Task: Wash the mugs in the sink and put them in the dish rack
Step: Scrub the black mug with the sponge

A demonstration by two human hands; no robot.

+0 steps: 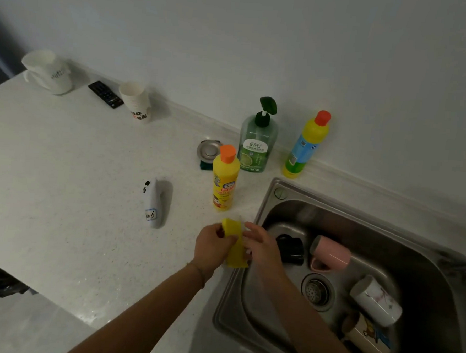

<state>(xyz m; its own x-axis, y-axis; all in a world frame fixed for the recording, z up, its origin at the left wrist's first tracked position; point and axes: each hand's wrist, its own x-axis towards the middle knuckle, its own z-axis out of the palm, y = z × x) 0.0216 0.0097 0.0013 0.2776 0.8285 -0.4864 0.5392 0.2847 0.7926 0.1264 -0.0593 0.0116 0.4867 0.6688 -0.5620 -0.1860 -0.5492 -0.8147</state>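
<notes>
- Mugs lie in the steel sink (268, 205), four of them, all on their sides around the drain strainer (317, 292).
- Black mug (290, 249) lies at the basin's left side; the pink mug (331, 253) is just beside it on the right, handle toward the drain.
- White mug with a faint pink print (377, 301) lies to the right of the drain; the cartoon-print mug (366, 337) lies just below it, near the front wall.
- Whether any mug holds water, I cannot tell.
- Left hand (212, 247) grips the yellow sponge cloth (234, 244) over the bench (62, 179) edge beside the sink, fingers curled round its upper part.
- Right hand (260, 245) holds the same cloth from the other side; its fingers are partly bent, and the thumb side is hidden behind the cloth.
- Yellow detergent bottle with an orange cap (225, 178) stands upright on the bench just behind the hands.
- Green pump bottle (258, 142) and a second yellow bottle with a red cap (307, 145) stand against the wall.
- Sink plug (209, 150) rests near the pump bottle.
- Stack of paper cups (137, 101), a remote control (106, 94) and a white jug (48, 71) sit farther left.
- White gadget with a handwritten label (156, 203) lies mid-bench.
</notes>
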